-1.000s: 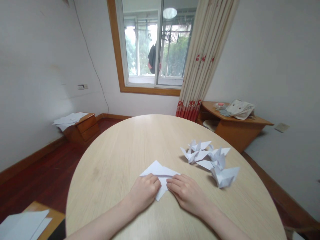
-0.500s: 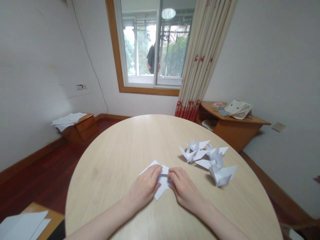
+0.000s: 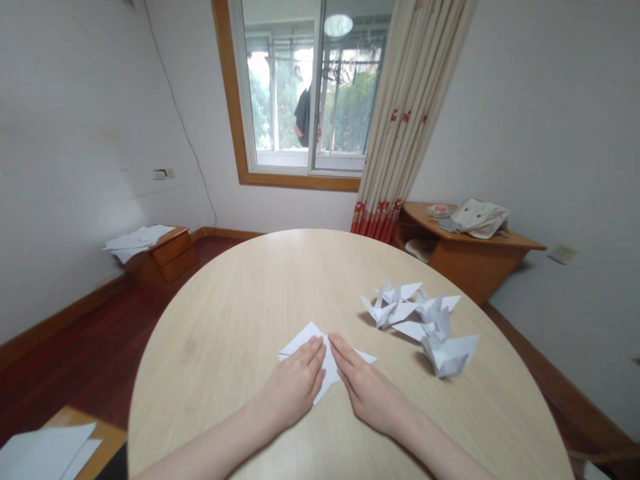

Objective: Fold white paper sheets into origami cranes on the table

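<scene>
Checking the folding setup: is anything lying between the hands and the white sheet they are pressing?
Nothing visible. The left hand and right hand lie flat directly on the white folded paper sheet. The pile of white folded paper cranes sits apart, to the right on the round wooden table.

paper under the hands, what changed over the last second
Both hands went from curled fingertips pinching at the sheet to flat palms pressing it: left hand, right hand. The white paper now shows a corner sticking out on the right. The folded paper cranes and the round table stayed put.
</scene>
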The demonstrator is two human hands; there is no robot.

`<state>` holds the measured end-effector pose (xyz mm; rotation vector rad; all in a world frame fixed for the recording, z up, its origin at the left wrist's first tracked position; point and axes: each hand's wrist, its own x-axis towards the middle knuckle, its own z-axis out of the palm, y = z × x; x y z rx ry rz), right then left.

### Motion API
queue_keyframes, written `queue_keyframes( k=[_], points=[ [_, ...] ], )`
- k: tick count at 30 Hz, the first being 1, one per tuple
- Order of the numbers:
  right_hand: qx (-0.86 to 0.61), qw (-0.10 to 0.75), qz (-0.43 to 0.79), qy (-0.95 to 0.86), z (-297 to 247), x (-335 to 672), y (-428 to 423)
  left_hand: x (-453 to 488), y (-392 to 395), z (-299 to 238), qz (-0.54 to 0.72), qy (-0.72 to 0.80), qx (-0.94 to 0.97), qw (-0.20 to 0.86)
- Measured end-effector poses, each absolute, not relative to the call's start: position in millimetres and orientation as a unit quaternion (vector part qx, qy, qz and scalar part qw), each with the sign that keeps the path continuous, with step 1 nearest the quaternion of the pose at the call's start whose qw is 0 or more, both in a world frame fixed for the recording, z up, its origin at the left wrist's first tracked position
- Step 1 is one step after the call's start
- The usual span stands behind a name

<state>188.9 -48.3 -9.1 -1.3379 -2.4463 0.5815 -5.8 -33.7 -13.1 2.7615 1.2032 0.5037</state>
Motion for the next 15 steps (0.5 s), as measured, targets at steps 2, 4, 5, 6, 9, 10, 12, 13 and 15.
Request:
queue_keyframes(
  k=[2, 4, 5, 6, 9, 10, 12, 13, 15],
  points=[
    [-0.464, 0.136, 0.195, -0.853, -7.5, 188.1, -48.2, -4.4, -34.5, -16.5, 0.163, 0.398, 0.902, 0.035],
    [-0.464, 0.128, 0.182, -0.857, -6.7, 187.2, -47.9, -2.8, -35.5, -20.2, 0.166, 0.402, 0.900, 0.025],
    [-0.463, 0.125, 0.173, -0.860, -6.7, 186.8, -47.6, -2.1, -36.1, -21.7, 0.167, 0.405, 0.899, 0.019],
    [-0.461, 0.120, 0.164, -0.864, -7.1, 186.4, -47.3, -1.3, -36.7, -22.9, 0.166, 0.408, 0.898, 0.014],
    [-0.467, 0.101, 0.141, -0.867, -10.0, 186.3, -46.2, 0.6, -38.6, -23.8, 0.148, 0.417, 0.897, 0.004],
    [-0.470, 0.097, 0.136, -0.867, -11.2, 186.5, -45.9, 1.1, -39.2, -23.4, 0.141, 0.421, 0.896, 0.004],
    [-0.471, 0.095, 0.131, -0.867, -13.4, 187.1, -45.7, 1.7, -40.1, -22.3, 0.132, 0.429, 0.894, 0.004],
    [-0.471, 0.097, 0.129, -0.867, -14.3, 187.5, -45.7, 1.8, -40.5, -21.9, 0.131, 0.432, 0.892, 0.003],
    [-0.472, 0.100, 0.129, -0.867, -16.1, 188.0, -46.1, 1.6, -41.2, -21.6, 0.130, 0.435, 0.891, -0.003]
  ],
)
